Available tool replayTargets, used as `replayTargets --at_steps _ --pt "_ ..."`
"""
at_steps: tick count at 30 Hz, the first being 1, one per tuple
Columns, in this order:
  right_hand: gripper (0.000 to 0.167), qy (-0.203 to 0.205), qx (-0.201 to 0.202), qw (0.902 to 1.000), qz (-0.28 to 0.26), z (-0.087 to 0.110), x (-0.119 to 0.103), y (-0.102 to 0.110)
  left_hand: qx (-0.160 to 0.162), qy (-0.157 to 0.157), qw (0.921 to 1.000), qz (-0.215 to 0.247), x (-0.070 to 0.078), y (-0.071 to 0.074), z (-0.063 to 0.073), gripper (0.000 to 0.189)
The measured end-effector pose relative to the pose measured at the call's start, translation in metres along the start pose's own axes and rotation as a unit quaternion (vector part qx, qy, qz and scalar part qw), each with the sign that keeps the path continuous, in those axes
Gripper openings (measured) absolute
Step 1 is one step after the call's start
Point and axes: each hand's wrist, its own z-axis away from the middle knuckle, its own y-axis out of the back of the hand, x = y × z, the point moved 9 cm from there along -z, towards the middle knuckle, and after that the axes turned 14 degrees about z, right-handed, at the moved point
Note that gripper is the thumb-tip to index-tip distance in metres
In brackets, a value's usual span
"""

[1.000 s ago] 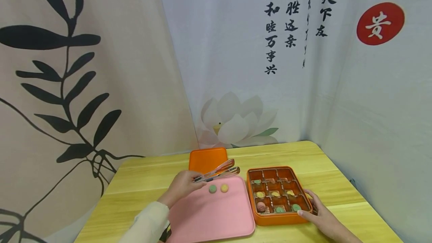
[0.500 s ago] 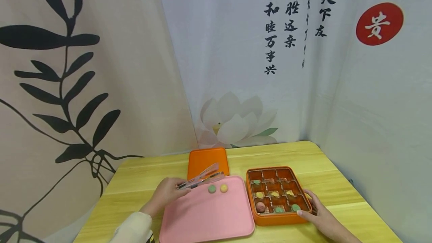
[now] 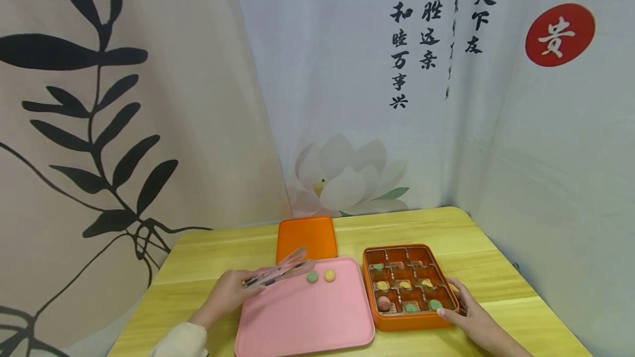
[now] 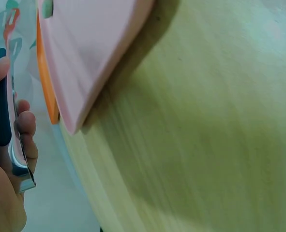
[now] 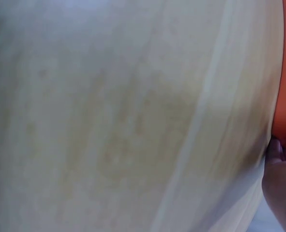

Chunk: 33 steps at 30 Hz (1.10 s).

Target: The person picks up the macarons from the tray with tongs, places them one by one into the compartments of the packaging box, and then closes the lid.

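Note:
My left hand [image 3: 225, 293] holds a pair of tongs [image 3: 281, 274] over the left part of the pink tray [image 3: 307, 324]. In the left wrist view the dark handle [image 4: 1, 108] lies between thumb and fingers, and the clear tips stand apart with nothing between them. One green round sweet [image 3: 312, 277] and one yellow round sweet [image 3: 329, 275] sit near the tray's far edge. My right hand [image 3: 471, 317] grips the near right corner of an orange divided box [image 3: 412, 322], thumb on its rim. Pink, green and yellow pieces lie in its compartments.
An orange lid [image 3: 305, 237] lies behind the tray, close to its far edge. The box stands right beside the tray's right side on the wood-grain table [image 3: 501, 285]. A printed cloth [image 3: 342, 98] hangs behind the table and along its right.
My left hand has drawn back left and toward me with the tongs, away from the two sweets. The right hand and the box have stayed in place.

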Motion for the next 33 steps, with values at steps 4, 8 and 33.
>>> replayTargets --at_steps 4,8,33 --pt "0.082 -0.008 -0.006 0.9999 0.006 0.000 0.002 0.000 -0.005 -0.006 0.9999 -0.013 -0.005 0.000 0.003 0.037" --pt "0.084 -0.014 -0.014 0.9997 0.012 -0.001 0.004 0.000 -0.018 -0.017 0.9995 -0.018 -0.008 -0.005 0.006 0.033" --pt "0.083 -0.011 -0.006 0.9999 0.009 0.001 0.001 0.001 -0.040 -0.051 0.9976 -0.027 -0.012 -0.023 0.011 0.021"
